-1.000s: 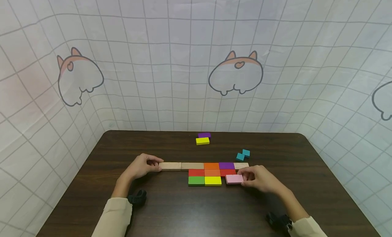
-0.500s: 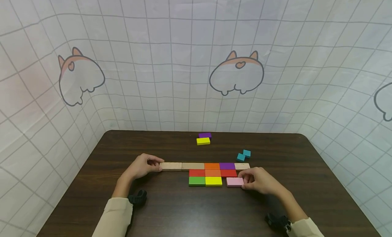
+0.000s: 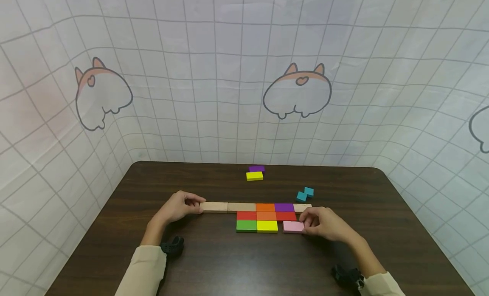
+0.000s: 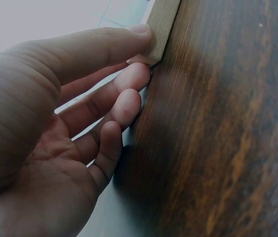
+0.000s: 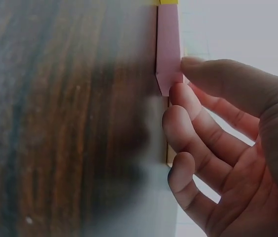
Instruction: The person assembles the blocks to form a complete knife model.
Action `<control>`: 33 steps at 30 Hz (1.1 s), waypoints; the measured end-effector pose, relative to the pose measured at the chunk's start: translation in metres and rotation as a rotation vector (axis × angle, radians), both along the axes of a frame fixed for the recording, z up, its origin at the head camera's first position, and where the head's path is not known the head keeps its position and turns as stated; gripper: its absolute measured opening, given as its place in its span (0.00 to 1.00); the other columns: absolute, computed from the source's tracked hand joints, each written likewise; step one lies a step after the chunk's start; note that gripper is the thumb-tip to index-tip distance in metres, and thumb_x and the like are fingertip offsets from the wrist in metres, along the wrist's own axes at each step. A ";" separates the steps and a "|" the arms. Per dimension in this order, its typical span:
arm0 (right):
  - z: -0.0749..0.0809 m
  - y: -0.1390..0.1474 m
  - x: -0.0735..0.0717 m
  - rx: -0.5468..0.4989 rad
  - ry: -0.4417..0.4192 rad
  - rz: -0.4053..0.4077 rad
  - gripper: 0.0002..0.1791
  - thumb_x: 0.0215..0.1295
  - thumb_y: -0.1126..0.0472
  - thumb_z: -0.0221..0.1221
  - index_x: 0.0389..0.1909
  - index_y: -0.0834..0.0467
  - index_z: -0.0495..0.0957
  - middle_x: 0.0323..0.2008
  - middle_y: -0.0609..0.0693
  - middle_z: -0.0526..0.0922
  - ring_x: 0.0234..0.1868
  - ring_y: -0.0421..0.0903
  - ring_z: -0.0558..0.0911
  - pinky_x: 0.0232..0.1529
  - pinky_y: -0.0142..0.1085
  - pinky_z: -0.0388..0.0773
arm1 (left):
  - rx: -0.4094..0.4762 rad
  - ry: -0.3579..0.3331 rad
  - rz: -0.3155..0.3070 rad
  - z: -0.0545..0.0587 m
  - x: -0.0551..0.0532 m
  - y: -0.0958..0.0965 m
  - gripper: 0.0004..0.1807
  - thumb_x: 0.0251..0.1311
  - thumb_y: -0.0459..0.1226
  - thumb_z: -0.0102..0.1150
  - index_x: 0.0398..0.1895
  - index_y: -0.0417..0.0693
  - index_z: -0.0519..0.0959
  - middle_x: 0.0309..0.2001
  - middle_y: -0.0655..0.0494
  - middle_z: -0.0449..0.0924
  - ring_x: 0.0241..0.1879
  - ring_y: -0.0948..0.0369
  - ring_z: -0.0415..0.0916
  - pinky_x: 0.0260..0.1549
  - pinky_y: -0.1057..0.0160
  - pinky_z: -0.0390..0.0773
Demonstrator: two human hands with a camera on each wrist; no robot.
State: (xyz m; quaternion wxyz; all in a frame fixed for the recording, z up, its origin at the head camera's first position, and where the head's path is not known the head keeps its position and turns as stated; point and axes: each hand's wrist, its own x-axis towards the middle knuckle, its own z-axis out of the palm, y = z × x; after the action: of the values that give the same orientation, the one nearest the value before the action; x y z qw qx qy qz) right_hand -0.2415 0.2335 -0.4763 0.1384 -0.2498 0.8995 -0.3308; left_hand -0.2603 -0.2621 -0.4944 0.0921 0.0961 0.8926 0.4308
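Observation:
My left hand [image 3: 178,207] pinches the outer end of a plain wooden block [image 3: 214,207], thumb and fingertips at its end in the left wrist view. That block is the left end of a long row: another plain block [image 3: 241,207], an orange [image 3: 265,207], a purple [image 3: 284,207] and a plain block [image 3: 302,207]. Below lie red [image 3: 246,215], orange [image 3: 265,215] and red [image 3: 286,216] blocks, then green [image 3: 246,226] and yellow [image 3: 267,226]. With my right hand [image 3: 324,223] I pinch the right end of a pink block [image 5: 169,47], right of the yellow one across a narrow gap.
Farther back on the dark wooden table [image 3: 214,262] lie a yellow block [image 3: 254,176] and a purple block [image 3: 257,168]. Two small teal blocks [image 3: 302,197] sit behind the row's right end. A white gridded cloth [image 3: 214,83] surrounds the table's back and sides.
The pink block has come down to lie level with the green and yellow blocks, right hand still holding it. My left hand keeps its place at the plain block.

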 end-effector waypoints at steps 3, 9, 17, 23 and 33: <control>0.000 -0.001 0.000 -0.005 0.002 0.006 0.11 0.63 0.57 0.71 0.41 0.54 0.81 0.29 0.43 0.80 0.29 0.36 0.77 0.34 0.30 0.76 | 0.004 0.002 -0.004 0.001 0.001 0.001 0.13 0.64 0.36 0.69 0.50 0.49 0.88 0.35 0.55 0.84 0.33 0.58 0.76 0.35 0.60 0.76; -0.001 -0.006 0.001 -0.009 0.018 0.007 0.10 0.62 0.58 0.71 0.40 0.54 0.82 0.29 0.42 0.80 0.29 0.35 0.76 0.34 0.30 0.76 | 0.001 0.000 -0.004 0.002 0.001 0.001 0.13 0.64 0.36 0.69 0.51 0.49 0.88 0.35 0.55 0.84 0.32 0.59 0.75 0.35 0.60 0.76; -0.001 -0.015 0.003 -0.001 0.030 -0.016 0.08 0.63 0.61 0.70 0.41 0.54 0.83 0.31 0.42 0.81 0.31 0.37 0.76 0.36 0.29 0.78 | -0.002 -0.005 0.006 0.004 0.001 0.001 0.13 0.63 0.37 0.70 0.50 0.48 0.88 0.35 0.54 0.84 0.32 0.60 0.74 0.34 0.62 0.75; -0.001 -0.018 0.004 -0.001 0.036 -0.017 0.07 0.63 0.61 0.70 0.40 0.53 0.83 0.30 0.42 0.81 0.31 0.36 0.76 0.36 0.29 0.78 | 0.006 0.002 -0.004 0.003 0.001 0.001 0.14 0.62 0.37 0.71 0.51 0.46 0.88 0.34 0.54 0.83 0.33 0.59 0.74 0.34 0.61 0.74; -0.001 -0.019 0.004 -0.001 0.035 -0.015 0.07 0.63 0.62 0.69 0.40 0.53 0.83 0.30 0.42 0.81 0.31 0.36 0.76 0.36 0.29 0.78 | 0.005 0.001 -0.005 0.002 0.001 0.000 0.14 0.63 0.38 0.71 0.51 0.47 0.88 0.35 0.54 0.84 0.33 0.59 0.74 0.34 0.61 0.75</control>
State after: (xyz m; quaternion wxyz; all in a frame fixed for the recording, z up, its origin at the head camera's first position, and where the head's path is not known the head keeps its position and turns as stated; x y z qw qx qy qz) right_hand -0.2375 0.2145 -0.4774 0.1201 -0.2489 0.9034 -0.3280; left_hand -0.2598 -0.2616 -0.4921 0.0925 0.0987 0.8912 0.4329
